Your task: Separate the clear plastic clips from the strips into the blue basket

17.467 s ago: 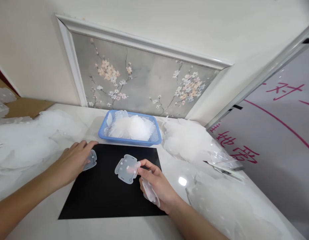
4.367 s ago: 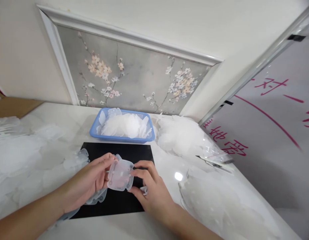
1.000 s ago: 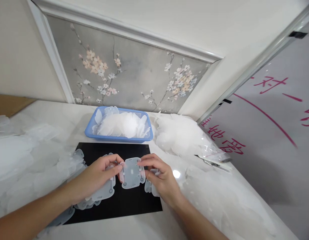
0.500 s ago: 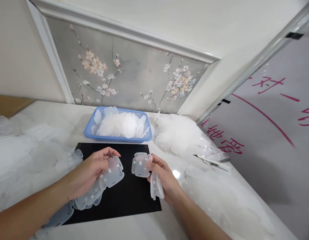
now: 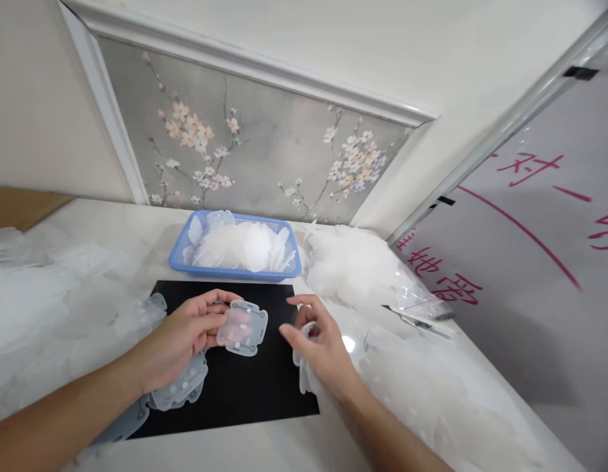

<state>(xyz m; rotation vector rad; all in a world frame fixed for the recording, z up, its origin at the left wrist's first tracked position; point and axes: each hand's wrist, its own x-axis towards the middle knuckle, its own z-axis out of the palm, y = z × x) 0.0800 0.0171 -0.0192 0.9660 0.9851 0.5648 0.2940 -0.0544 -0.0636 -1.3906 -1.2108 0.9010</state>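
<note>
Over the black mat (image 5: 257,387), my left hand (image 5: 183,341) pinches a translucent plastic piece (image 5: 247,331) with rounded notched edges and small white dots. My right hand (image 5: 328,347) has its thumb and index finger spread apart, while its other fingers curl round a few similar plastic pieces (image 5: 306,373). A gap separates the two hands. Below my left wrist, a pile of translucent pieces (image 5: 183,387) overlaps the mat's left part.
A blue basket (image 5: 178,262) holding frosted pieces stands behind the mat. To its right lies a heap of white pieces (image 5: 347,262), with tweezers-like tools (image 5: 416,321) beside it. More pieces (image 5: 33,308) spread over the left side. A whiteboard (image 5: 544,262) stands at the right.
The plastic piece that was between my right thumb and index finger no longer shows there. Those fingers have parted. My left hand now holds its piece up, slightly farther right.
</note>
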